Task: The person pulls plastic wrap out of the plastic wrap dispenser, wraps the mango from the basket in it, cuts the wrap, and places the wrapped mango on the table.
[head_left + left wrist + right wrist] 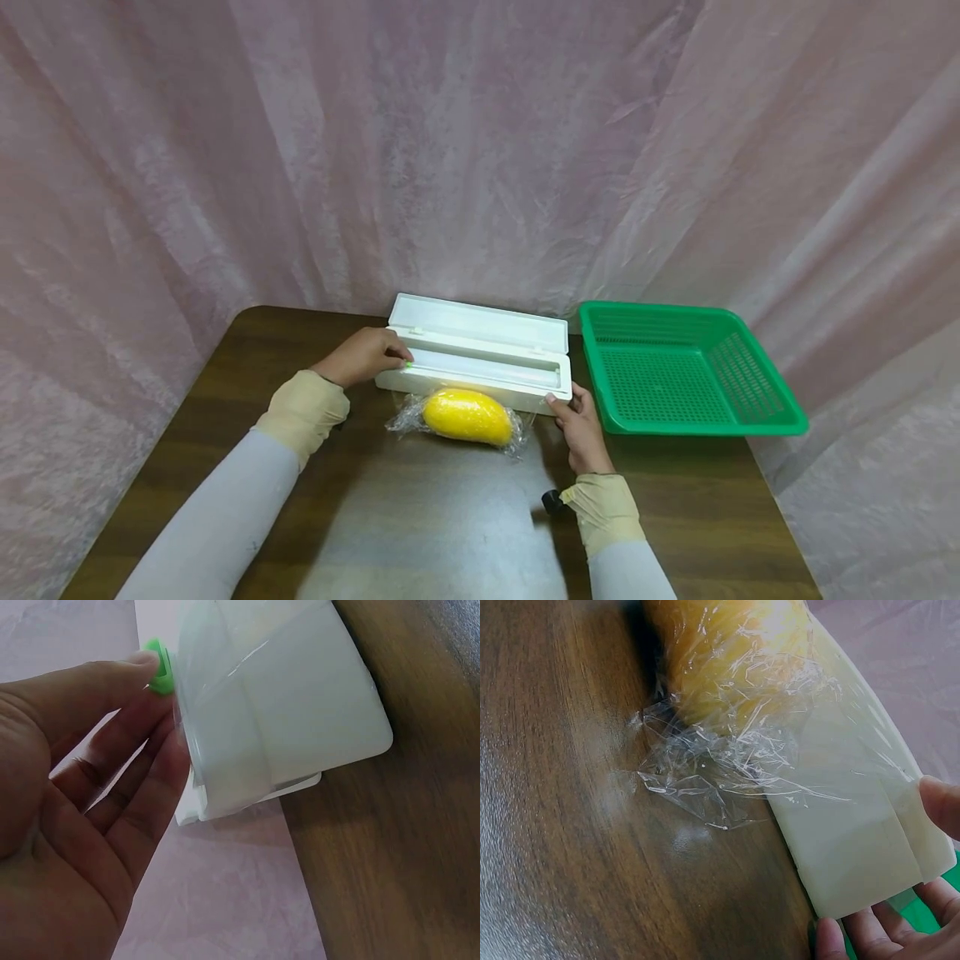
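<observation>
A white cling film dispenser lies on the table with its lid raised at the back. Thumb and fingers of my left hand pinch a small green slider at the dispenser's left end. My right hand grips the right end, thumb on the top edge and fingers around the end and underside. Just in front lies a yellow mango-like fruit wrapped in clear film. Crumpled film bunches at its end, and a sheet of film runs from it over the dispenser's front.
A green plastic basket stands right of the dispenser, close to my right hand. The brown wooden table ends near a pink curtain behind the dispenser.
</observation>
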Motion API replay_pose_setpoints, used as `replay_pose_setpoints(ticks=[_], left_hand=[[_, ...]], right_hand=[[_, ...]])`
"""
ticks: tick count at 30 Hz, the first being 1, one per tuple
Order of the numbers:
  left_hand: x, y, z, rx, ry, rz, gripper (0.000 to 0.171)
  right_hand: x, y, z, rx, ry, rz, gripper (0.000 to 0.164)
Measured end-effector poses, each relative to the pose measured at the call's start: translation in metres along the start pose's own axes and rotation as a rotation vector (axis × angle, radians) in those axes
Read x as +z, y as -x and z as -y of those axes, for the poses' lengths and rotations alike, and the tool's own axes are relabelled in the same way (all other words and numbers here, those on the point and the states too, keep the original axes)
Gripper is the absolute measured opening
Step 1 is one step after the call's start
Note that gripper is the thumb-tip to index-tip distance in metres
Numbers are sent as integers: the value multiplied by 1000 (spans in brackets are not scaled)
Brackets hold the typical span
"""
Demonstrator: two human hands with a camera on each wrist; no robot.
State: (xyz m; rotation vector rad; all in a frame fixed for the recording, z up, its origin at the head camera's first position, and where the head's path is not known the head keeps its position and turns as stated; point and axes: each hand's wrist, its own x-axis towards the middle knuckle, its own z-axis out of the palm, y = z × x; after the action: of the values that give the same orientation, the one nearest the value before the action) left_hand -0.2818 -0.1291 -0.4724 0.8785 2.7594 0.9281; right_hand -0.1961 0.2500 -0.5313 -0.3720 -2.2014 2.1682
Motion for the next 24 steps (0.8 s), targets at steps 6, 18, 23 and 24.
replay_pose_setpoints(ticks=[6,18,23,24], left_hand=[[0,1,0,23,-37,-15,12],[-1,6,10,78,-102,-78,12],[-1,9,12,86,-103,-95,13],[-1,10,12,86,-107,-99,13]], right_hand=[[0,2,-1,-5,0,6,61],[3,2,0,-6,-12,10,60],[2,0,0,-6,-22,6,59],[2,-1,0,-7,-21,6,59]])
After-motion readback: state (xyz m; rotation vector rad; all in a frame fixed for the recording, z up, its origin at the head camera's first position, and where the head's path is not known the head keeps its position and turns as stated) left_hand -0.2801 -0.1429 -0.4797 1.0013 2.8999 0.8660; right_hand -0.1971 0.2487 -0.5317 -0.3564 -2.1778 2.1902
